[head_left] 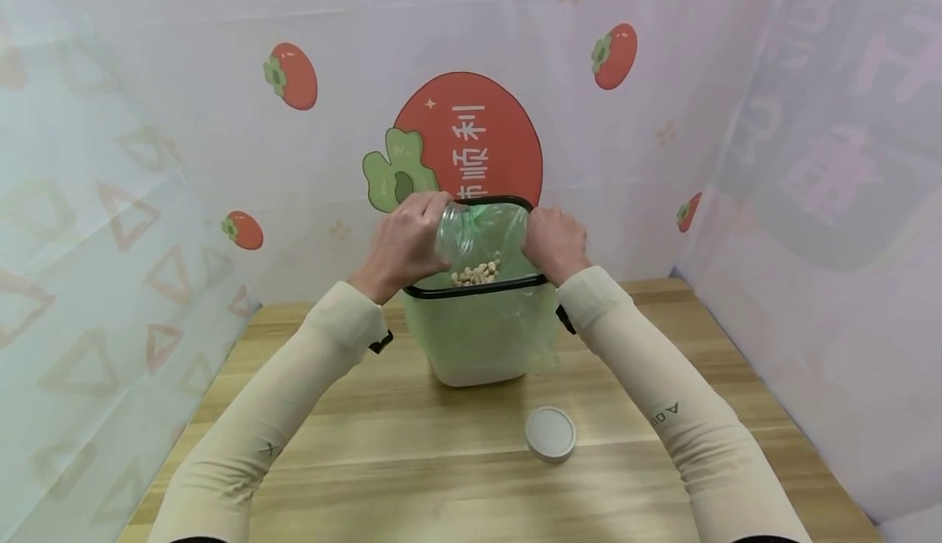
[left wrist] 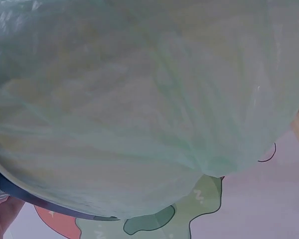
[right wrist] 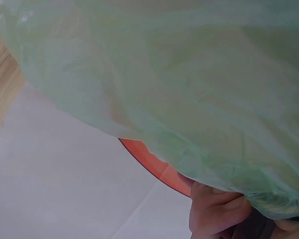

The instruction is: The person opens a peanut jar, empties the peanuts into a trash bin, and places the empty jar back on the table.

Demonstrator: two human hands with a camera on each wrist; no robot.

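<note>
A small bin with a black rim (head_left: 482,288) stands on the table, lined with a thin pale green plastic bag (head_left: 478,326) folded over its outside. At the opening's left side my left hand (head_left: 403,240) grips a clear jar (head_left: 455,231), tilted with its mouth toward the inside. Pale beige nuts (head_left: 477,274) show within the opening, below the jar; their exact kind is unclear. Across from it, my right hand (head_left: 555,242) curls its fingers over the bag and rim at the right. The bag fills most of both wrist views.
A round white lid (head_left: 550,433) lies on the wood-grain table (head_left: 383,445), in front of the bin. White cloth walls (head_left: 331,159) printed with red fruit enclose the back and sides.
</note>
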